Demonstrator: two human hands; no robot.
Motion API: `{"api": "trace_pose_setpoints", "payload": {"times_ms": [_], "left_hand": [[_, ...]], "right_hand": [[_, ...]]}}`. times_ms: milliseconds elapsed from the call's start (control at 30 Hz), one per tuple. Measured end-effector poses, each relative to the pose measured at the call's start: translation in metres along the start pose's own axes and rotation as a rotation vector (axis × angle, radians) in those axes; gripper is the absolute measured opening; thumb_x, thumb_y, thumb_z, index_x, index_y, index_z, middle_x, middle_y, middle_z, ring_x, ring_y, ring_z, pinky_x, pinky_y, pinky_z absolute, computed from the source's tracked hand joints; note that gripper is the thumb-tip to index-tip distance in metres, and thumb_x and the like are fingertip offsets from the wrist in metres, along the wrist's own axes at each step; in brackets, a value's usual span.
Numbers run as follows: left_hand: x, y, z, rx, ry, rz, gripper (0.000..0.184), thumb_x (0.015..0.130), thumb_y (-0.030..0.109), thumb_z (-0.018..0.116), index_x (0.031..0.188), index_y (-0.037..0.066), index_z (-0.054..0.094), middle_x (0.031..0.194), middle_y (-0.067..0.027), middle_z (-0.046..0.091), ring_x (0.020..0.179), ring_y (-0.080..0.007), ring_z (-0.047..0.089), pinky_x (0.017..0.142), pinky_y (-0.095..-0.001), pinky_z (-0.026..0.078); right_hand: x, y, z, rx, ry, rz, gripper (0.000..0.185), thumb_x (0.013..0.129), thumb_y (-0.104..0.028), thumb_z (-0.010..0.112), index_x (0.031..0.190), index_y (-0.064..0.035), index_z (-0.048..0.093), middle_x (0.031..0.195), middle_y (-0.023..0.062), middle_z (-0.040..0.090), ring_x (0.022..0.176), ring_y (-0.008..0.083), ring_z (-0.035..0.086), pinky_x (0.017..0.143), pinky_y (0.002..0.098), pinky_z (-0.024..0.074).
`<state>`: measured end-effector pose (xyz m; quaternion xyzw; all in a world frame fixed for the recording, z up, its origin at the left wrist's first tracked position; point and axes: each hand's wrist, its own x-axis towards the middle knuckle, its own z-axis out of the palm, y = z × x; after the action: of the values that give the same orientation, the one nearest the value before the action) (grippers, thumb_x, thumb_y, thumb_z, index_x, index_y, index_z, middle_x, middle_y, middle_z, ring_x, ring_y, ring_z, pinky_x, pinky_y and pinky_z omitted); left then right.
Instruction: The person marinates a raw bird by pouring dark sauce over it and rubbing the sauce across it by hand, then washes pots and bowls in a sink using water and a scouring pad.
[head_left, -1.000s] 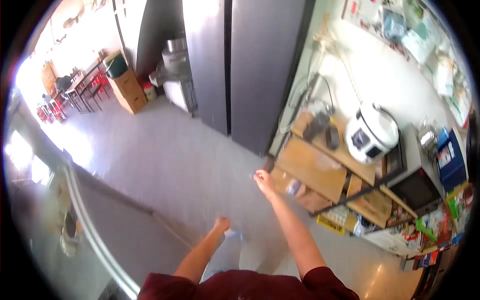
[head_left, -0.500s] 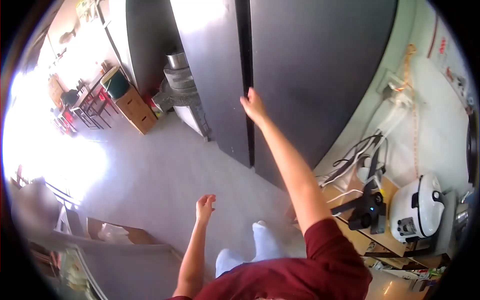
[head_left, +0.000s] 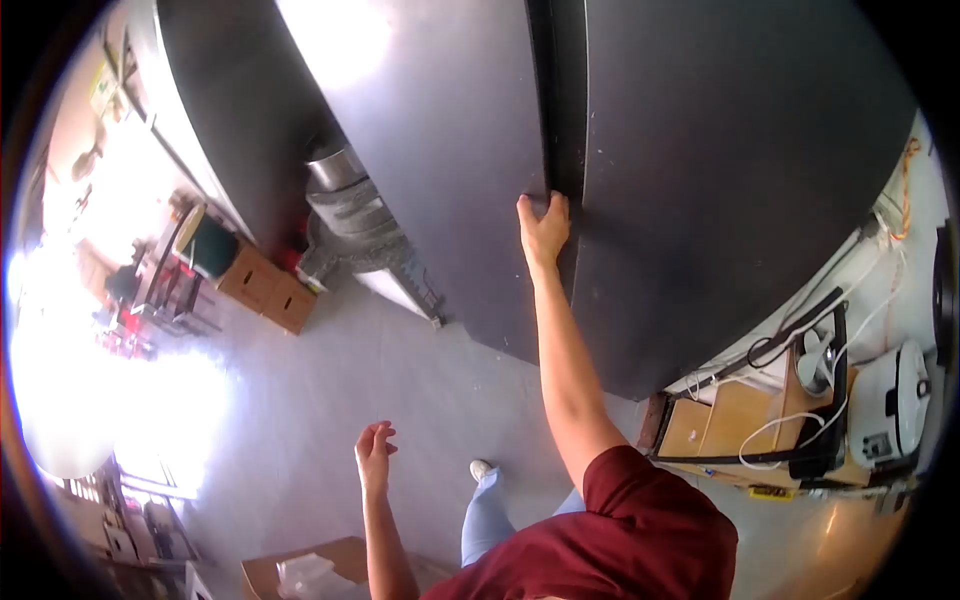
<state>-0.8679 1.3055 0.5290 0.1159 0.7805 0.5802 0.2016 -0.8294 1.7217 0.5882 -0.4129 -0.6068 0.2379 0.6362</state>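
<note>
A tall dark grey two-door refrigerator (head_left: pixel 440 190) fills the upper middle of the view, with a dark vertical gap between its doors. My right hand (head_left: pixel 545 232) is closed on the edge of the left door at this gap. Its thumb lies on the door's front, and the other fingers reach into the gap, partly hidden. Beside it stands the right door (head_left: pixel 720 180). My left hand (head_left: pixel 374 455) hangs in the air above the grey floor, holding nothing, its fingers loosely bent and apart.
On the right, a wooden shelf unit (head_left: pixel 735 415) carries cables, a small white fan (head_left: pixel 815 362) and a white rice cooker (head_left: pixel 888 405). Left of the refrigerator are stacked metal pots (head_left: pixel 350 205) and cardboard boxes (head_left: pixel 268 288). An open carton (head_left: pixel 258 575) sits at bottom left.
My view has moved closer to the refrigerator. My right hand has gone from in front of the gap to gripping the left door's edge. The gap looks wider. My left hand stays raised.
</note>
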Motion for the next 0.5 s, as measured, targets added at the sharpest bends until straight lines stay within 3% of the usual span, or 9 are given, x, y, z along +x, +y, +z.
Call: {"api": "trace_pose_setpoints", "payload": {"times_ms": [100,200,233,333,367,433,500], "left_hand": [[0.040,0.031,-0.001,0.080,-0.114,0.090,0.026,0.088,0.024,0.052,0.093,0.000,0.059,0.080,-0.0050,0.060,0.067,-0.0087,0.051,0.060,-0.0230,0.043],[0.082,0.080,0.015,0.070,-0.254,0.328,0.026,0.089,0.023,0.050,0.096,-0.001,0.058,0.085,-0.0047,0.059,0.073,-0.0097,0.052,0.063,-0.0237,0.044],[0.094,0.098,0.022,0.090,-0.253,0.450,0.029,0.090,0.025,0.048,0.100,-0.001,0.056,0.092,-0.0063,0.058,0.080,-0.0117,0.052,0.069,-0.0255,0.043],[0.112,0.149,0.052,-0.018,-0.166,0.818,0.040,0.093,0.031,0.040,0.117,-0.001,0.047,0.113,-0.0112,0.052,0.099,-0.0186,0.048,0.089,-0.0316,0.037],[0.116,0.156,0.055,-0.079,-0.216,0.788,0.051,0.093,0.039,0.036,0.126,0.001,0.039,0.126,-0.0154,0.043,0.115,-0.0248,0.042,0.098,-0.0369,0.031],[0.134,0.140,0.061,0.164,0.296,0.834,0.051,0.094,0.037,0.034,0.128,-0.002,0.035,0.132,-0.0178,0.036,0.119,-0.0292,0.037,0.100,-0.0370,0.027],[0.156,0.132,0.041,0.232,0.490,0.717,0.049,0.095,0.033,0.032,0.126,-0.005,0.034,0.132,-0.0212,0.033,0.122,-0.0320,0.032,0.101,-0.0372,0.026]], "right_hand": [[-0.022,-0.016,-0.005,-0.009,0.086,-0.021,0.036,0.074,-0.026,0.065,0.090,0.0038,0.053,0.080,0.0187,0.056,0.079,0.0357,0.055,0.070,0.0395,0.0431],[-0.080,-0.043,-0.024,0.111,-0.083,-0.038,0.023,0.077,-0.018,0.063,0.086,0.0003,0.055,0.072,0.0117,0.053,0.067,0.0217,0.053,0.063,0.0302,0.0424],[-0.100,-0.045,-0.034,0.227,-0.177,-0.058,0.019,0.078,-0.016,0.063,0.086,-0.0007,0.055,0.072,0.0095,0.052,0.065,0.0170,0.052,0.062,0.0272,0.0417],[-0.153,-0.044,-0.076,0.316,-0.247,0.143,0.015,0.081,-0.013,0.060,0.089,-0.0018,0.057,0.072,0.0054,0.054,0.066,0.0122,0.052,0.061,0.0239,0.0416],[-0.170,-0.028,-0.090,0.298,-0.268,0.196,0.016,0.081,-0.014,0.060,0.092,-0.0021,0.057,0.072,0.0045,0.054,0.065,0.0115,0.052,0.061,0.0231,0.0416],[-0.205,0.014,-0.124,0.173,-0.441,0.410,0.021,0.082,-0.015,0.059,0.098,-0.0022,0.054,0.073,0.0041,0.055,0.065,0.0091,0.053,0.057,0.0222,0.0427],[-0.244,0.057,-0.157,0.023,-0.452,0.481,0.026,0.083,-0.018,0.058,0.103,-0.0024,0.052,0.074,0.0038,0.056,0.062,0.0080,0.054,0.052,0.0223,0.0431]]}}
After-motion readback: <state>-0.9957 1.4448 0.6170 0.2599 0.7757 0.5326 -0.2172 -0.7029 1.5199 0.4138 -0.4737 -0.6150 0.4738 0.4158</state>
